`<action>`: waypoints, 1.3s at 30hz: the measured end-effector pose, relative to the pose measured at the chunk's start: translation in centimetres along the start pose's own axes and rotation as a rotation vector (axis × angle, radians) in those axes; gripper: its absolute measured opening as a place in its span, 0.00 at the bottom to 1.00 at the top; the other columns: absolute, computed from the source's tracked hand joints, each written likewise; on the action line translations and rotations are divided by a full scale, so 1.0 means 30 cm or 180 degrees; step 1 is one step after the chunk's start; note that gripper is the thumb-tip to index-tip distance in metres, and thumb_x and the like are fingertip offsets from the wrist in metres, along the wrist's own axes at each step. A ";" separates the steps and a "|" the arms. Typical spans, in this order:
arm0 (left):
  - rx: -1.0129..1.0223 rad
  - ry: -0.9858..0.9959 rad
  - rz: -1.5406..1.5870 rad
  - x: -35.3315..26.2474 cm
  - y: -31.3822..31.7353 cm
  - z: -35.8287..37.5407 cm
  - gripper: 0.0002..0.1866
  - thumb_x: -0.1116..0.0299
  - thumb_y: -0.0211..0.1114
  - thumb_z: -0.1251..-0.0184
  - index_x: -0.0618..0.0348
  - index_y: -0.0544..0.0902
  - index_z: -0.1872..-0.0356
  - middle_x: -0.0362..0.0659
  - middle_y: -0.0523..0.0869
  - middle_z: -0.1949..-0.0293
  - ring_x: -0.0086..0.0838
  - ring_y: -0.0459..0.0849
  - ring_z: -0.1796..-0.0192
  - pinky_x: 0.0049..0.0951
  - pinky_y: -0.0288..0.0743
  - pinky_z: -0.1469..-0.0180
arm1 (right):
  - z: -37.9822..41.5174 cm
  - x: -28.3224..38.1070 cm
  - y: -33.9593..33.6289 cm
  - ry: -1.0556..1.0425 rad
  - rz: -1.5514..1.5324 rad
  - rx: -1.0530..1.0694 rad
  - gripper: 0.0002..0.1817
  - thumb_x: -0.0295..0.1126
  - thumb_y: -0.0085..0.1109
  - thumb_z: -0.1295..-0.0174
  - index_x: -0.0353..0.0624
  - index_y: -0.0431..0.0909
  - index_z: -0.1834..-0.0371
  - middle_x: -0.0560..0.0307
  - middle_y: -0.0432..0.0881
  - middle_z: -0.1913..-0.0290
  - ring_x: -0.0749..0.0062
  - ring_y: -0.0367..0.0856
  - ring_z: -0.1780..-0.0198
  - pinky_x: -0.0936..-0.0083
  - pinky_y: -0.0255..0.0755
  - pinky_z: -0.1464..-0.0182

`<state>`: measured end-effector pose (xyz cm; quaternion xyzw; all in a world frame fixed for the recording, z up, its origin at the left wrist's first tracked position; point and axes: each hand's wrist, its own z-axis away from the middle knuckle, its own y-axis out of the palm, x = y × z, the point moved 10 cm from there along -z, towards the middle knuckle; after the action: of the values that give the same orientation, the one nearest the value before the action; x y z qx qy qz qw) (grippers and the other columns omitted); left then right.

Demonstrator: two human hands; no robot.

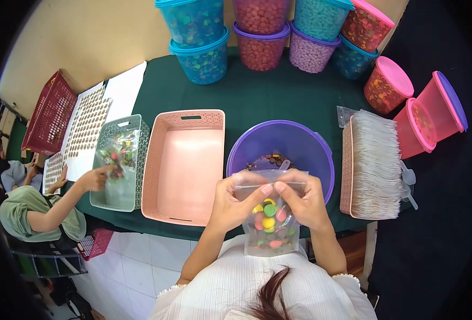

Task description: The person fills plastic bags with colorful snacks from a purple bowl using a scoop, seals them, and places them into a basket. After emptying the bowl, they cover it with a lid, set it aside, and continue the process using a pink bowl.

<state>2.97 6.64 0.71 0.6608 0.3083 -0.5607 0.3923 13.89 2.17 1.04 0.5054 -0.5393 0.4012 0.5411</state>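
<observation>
Both my hands pinch the top edge of a clear zip bag [270, 226] that hangs upright in front of my chest. Colourful round candies, yellow, green, pink and brown, fill its lower part. My left hand [238, 197] grips the left side of the zip strip. At the right side, the thumb and fingers of my right hand [302, 200] press on the same strip, the two thumbs close together. Just behind the bag stands a purple tub [236, 144] with small candies at its bottom and a scoop handle [285, 165] showing, partly hidden by my hands.
A pink basket [146, 176] stands left of the tub. A co-worker's hand [94, 178] reaches into a green basket [142, 144] holding filled bags. Right is a basket of flat bags [374, 165], with white scoops [408, 181] beside it. Lidded candy tubs [198, 61] line the back.
</observation>
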 end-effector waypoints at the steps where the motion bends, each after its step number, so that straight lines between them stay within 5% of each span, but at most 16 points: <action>1: -0.0003 -0.0002 0.0003 -0.002 0.003 -0.002 0.06 0.75 0.63 0.48 0.66 0.78 0.70 0.41 0.80 0.73 0.20 0.78 0.69 0.19 0.72 0.65 | 0.001 0.002 0.002 0.0003 0.0002 0.0002 0.07 0.27 0.52 0.44 0.33 0.75 0.70 0.60 0.76 0.72 0.83 0.73 0.69 0.86 0.66 0.66; 13: 0.0402 0.0058 0.0256 -0.017 0.027 0.006 0.05 0.76 0.59 0.46 0.67 0.78 0.69 0.42 0.79 0.70 0.20 0.77 0.70 0.19 0.71 0.67 | 0.025 0.060 -0.008 -0.0278 0.0384 -0.0480 0.03 0.22 0.57 0.51 0.35 0.76 0.73 0.60 0.72 0.77 0.82 0.70 0.75 0.84 0.63 0.74; 19: 0.0434 0.0734 -0.0453 -0.062 0.040 0.022 0.08 0.79 0.57 0.46 0.67 0.78 0.65 0.45 0.78 0.67 0.23 0.77 0.66 0.19 0.70 0.65 | 0.033 0.141 -0.009 -0.0970 0.1306 -0.0716 0.02 0.20 0.57 0.54 0.34 0.75 0.77 0.58 0.69 0.81 0.77 0.68 0.79 0.83 0.61 0.77; 23: 0.0229 0.0705 -0.0865 -0.056 0.024 0.008 0.07 0.81 0.56 0.47 0.67 0.78 0.66 0.45 0.79 0.70 0.22 0.77 0.68 0.17 0.70 0.66 | 0.027 0.106 -0.020 -0.0735 0.1188 -0.0764 0.03 0.22 0.58 0.54 0.34 0.74 0.78 0.57 0.70 0.80 0.76 0.69 0.79 0.83 0.61 0.76; 26: -0.0060 0.0895 -0.1013 -0.080 0.005 0.004 0.06 0.82 0.56 0.47 0.68 0.78 0.67 0.44 0.79 0.72 0.21 0.76 0.69 0.16 0.69 0.67 | 0.027 0.134 0.001 -0.0852 0.1140 -0.0429 0.03 0.23 0.54 0.50 0.34 0.75 0.75 0.56 0.72 0.79 0.76 0.70 0.77 0.82 0.62 0.75; 29: -0.0433 0.0423 -0.0682 -0.049 -0.060 -0.010 0.06 0.78 0.55 0.45 0.69 0.78 0.68 0.45 0.80 0.71 0.27 0.78 0.69 0.21 0.71 0.65 | 0.033 0.141 -0.005 -0.0721 0.0942 -0.0379 0.06 0.24 0.49 0.46 0.34 0.76 0.72 0.55 0.74 0.76 0.77 0.71 0.75 0.82 0.64 0.73; 32: 0.0489 0.0858 -0.0595 -0.105 0.021 0.002 0.10 0.75 0.50 0.40 0.68 0.78 0.62 0.45 0.80 0.71 0.26 0.78 0.70 0.19 0.70 0.66 | 0.026 0.122 -0.068 -0.0688 0.1019 -0.0563 0.09 0.26 0.45 0.42 0.32 0.76 0.69 0.55 0.77 0.73 0.78 0.73 0.73 0.84 0.65 0.71; 35: 0.0351 0.0664 -0.1190 -0.080 -0.002 -0.003 0.13 0.69 0.49 0.38 0.69 0.78 0.62 0.44 0.80 0.70 0.23 0.77 0.69 0.19 0.69 0.66 | 0.025 0.108 -0.067 -0.0517 0.0711 -0.0497 0.10 0.26 0.45 0.42 0.32 0.76 0.71 0.56 0.77 0.73 0.78 0.73 0.72 0.83 0.65 0.70; 39: -0.0115 0.0424 -0.1428 -0.079 -0.084 0.016 0.15 0.66 0.50 0.37 0.69 0.78 0.62 0.43 0.80 0.70 0.20 0.77 0.70 0.19 0.69 0.69 | 0.046 0.094 -0.064 -0.0413 0.0481 -0.0392 0.13 0.28 0.45 0.42 0.33 0.71 0.57 0.55 0.76 0.63 0.75 0.74 0.63 0.82 0.67 0.61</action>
<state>0.17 7.55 2.56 0.6042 0.4827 -0.5833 0.2484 15.81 0.19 3.47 0.4540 -0.6333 0.3734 0.5033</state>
